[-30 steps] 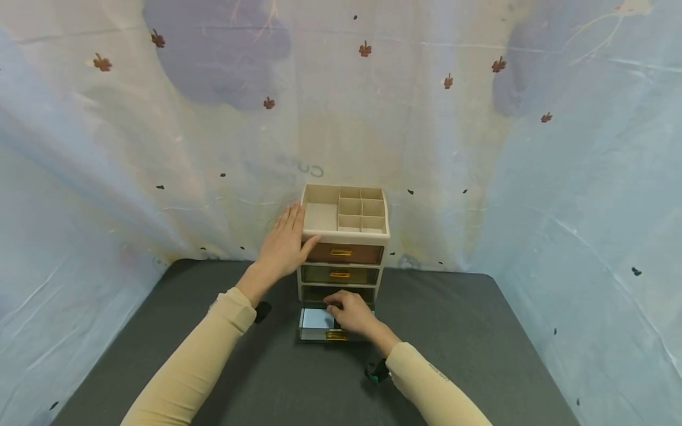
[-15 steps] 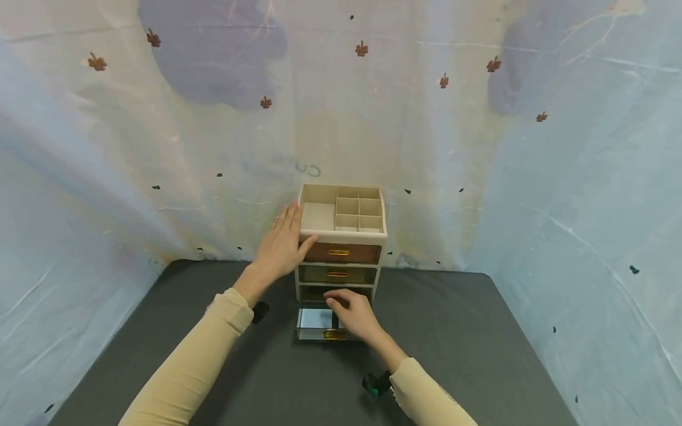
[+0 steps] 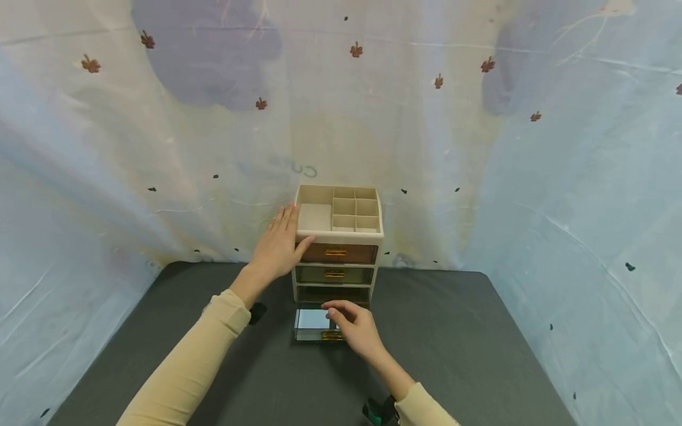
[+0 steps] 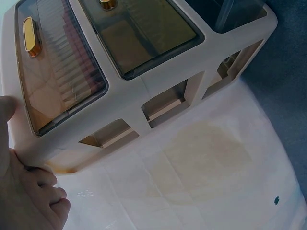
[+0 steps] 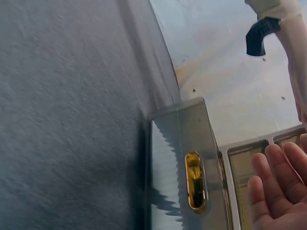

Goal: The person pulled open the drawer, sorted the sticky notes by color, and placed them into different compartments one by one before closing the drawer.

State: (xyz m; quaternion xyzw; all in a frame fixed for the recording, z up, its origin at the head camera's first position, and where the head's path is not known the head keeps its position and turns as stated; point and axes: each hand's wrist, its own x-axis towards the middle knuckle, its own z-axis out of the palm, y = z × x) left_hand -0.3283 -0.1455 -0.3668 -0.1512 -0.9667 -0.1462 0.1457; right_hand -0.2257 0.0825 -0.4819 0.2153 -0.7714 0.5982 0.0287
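A cream desktop drawer unit (image 3: 338, 236) stands at the table's back edge, its bottom drawer (image 3: 312, 335) pulled out. My left hand (image 3: 275, 242) rests on the unit's upper left side with fingers extended, the thumb at the front edge. In the left wrist view, the fingers (image 4: 45, 191) lie against the unit's corner. My right hand (image 3: 358, 331) hovers above the right part of the drawer, fingers loosely bent, holding nothing. Inside the drawer lies a flat pale-blue thing (image 3: 313, 318), with a dark strip beside it. The hand hides the drawer's right part.
Two drawers with gold handles, the upper one (image 3: 337, 252) brownish, sit above the open slot. The unit's top tray (image 3: 314, 218) has several compartments. A dark grey table (image 3: 453, 343) extends around it, with a patterned curtain (image 3: 415, 148) behind.
My right hand has drawn back a little toward me and lowered slightly, showing more of the slot above the drawer. The left hand stays on the unit; the head view shifts slightly.
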